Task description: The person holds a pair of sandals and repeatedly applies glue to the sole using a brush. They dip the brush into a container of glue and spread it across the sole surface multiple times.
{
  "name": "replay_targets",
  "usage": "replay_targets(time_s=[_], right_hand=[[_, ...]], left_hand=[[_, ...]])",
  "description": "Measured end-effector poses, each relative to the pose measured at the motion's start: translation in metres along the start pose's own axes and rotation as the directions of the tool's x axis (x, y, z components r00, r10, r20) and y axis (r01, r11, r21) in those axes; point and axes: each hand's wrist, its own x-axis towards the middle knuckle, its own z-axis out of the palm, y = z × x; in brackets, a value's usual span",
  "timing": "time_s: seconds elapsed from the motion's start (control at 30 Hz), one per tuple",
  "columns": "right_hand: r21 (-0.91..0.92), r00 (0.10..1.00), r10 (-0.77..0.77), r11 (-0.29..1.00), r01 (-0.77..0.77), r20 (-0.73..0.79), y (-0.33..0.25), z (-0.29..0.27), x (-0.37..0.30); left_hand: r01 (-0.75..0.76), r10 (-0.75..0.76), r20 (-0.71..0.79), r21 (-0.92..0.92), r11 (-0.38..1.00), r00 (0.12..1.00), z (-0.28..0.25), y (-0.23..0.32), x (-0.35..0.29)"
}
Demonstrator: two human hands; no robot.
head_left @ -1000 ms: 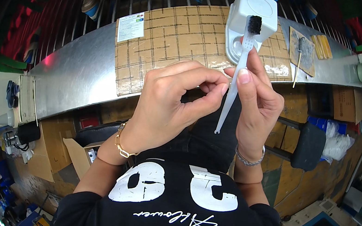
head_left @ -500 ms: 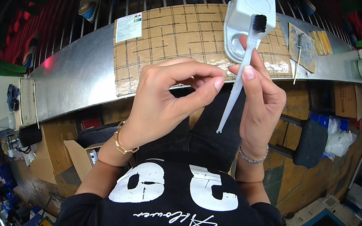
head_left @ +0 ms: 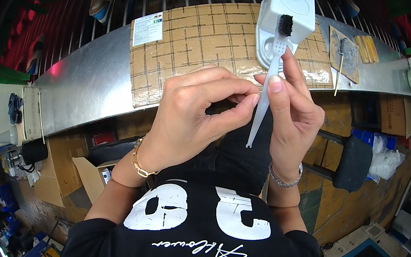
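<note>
While grasping a white brush (head_left: 262, 106) by the middle of its handle (head_left: 255, 127), between thumb and fingers of the right hand (head_left: 298, 113), holds the left hand (head_left: 193, 105) just beside that handle, with thumb and forefinger drawn close together. Cannot tell whether touching the handle there, pinching something tiny, or closing on nothing.

Has the brush in the air, in front of the body and between both hands, near the close edge of the cardboard sheet (head_left: 198, 37) on the metal bench (head_left: 85, 78).

Judging by this hold, seems in the midst of close fingertip handling: has the brush already up off the bench and within reach of the left fingertips. Not yet let go of, not yet set down. Cannot tell the amount left, for lack of any clear sign of completion.

Points the black bristles (head_left: 285, 25) away from the body, partly overlapping the white box-shaped container (head_left: 291, 2) in view. Brings the notched tail back toward the lap, over dark trousers (head_left: 236, 157). Runs lengthwise from near to far, leaning slightly rightward at the bristle end.
</note>
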Motion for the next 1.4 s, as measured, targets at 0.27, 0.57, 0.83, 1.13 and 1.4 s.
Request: replay_targets(time_s=[0.27, 0.57, 0.83, 1.13, 1.4], right_hand=[[-0.029, 1.000, -0.010, 1.000, 0.011, 0.011, 0.003, -0.001, 0.000], [0.080, 0.997, 0.083, 0.993, -0.082, -0.006, 0.003, -0.001, 0.000], [-0.027, 1.000, -0.013, 1.000, 0.013, -0.013, 0.006, 0.002, 0.000], [-0.211, 0.982, -0.180, 0.964, 0.164, -0.059, 0.012, 0.010, 0.001], [-0.232, 0.985, -0.167, 0.960, 0.154, -0.039, 0.013, 0.008, 0.003]], left_hand=[[0.109, -0.104, 0.046, -0.109, 0.988, 0.994, 0.000, -0.004, -0.002], [0.097, -0.098, -0.005, -0.076, 0.992, 0.995, -0.001, -0.005, -0.004], [0.050, -0.050, 0.019, 0.040, 0.998, 0.999, 0.002, -0.003, -0.005], [-0.149, 0.173, -0.072, 0.264, 0.953, 0.982, 0.010, -0.004, -0.006], [-0.047, 0.060, -0.075, 0.169, 0.985, 0.995, 0.012, -0.009, -0.007]])
